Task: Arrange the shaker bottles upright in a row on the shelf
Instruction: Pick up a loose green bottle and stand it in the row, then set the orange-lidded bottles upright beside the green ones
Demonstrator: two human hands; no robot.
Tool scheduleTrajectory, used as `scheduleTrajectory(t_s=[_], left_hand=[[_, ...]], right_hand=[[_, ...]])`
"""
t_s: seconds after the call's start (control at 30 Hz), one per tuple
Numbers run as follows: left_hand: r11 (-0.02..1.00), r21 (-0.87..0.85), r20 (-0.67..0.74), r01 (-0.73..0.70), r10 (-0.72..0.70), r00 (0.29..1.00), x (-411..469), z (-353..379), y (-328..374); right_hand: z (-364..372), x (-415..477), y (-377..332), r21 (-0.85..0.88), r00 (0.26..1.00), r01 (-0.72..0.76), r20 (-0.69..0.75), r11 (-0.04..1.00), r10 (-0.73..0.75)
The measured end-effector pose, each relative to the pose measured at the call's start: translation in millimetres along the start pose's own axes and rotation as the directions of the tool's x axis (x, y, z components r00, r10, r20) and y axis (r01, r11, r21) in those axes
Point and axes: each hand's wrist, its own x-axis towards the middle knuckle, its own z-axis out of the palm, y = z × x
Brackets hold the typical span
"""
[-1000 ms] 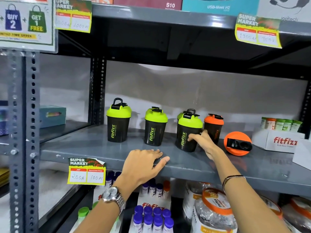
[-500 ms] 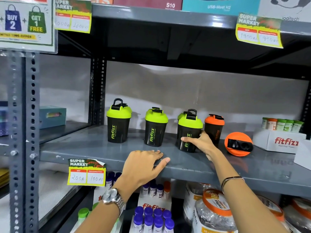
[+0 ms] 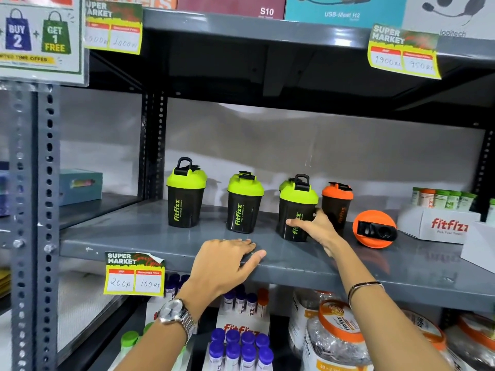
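A grey metal shelf (image 3: 308,266) in a store rack carried price tags on its front edge, with a pale wall behind. Along its middle stood three green-lidded shaker bottles and an orange-lidded bottle (image 3: 337,203), upright; an orange bottle (image 3: 374,228) lay on its side toward the right. The right hand (image 3: 314,228) wrapped the third green-lidded bottle (image 3: 296,210). The left hand (image 3: 227,259) lay flat and open on the front edge.
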Motion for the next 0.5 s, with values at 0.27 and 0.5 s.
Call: scheduleTrajectory(t_s=[0.27,0.5], left_hand=[[1.000,-0.007,0.011,-0.009,0.009,1.000,1.4,-3.5,2.0],[0.985,-0.123,-0.037,-0.117,0.113,0.993,23.9,-0.3,59.6]], right_hand=[[-18.5,-6.7,4.0,-0.133,0.997,0.063,-0.029,0.989,-0.067],[-70.3,-16.8,4.9,-0.463,0.896,0.292,-0.175,0.837,-0.409]])
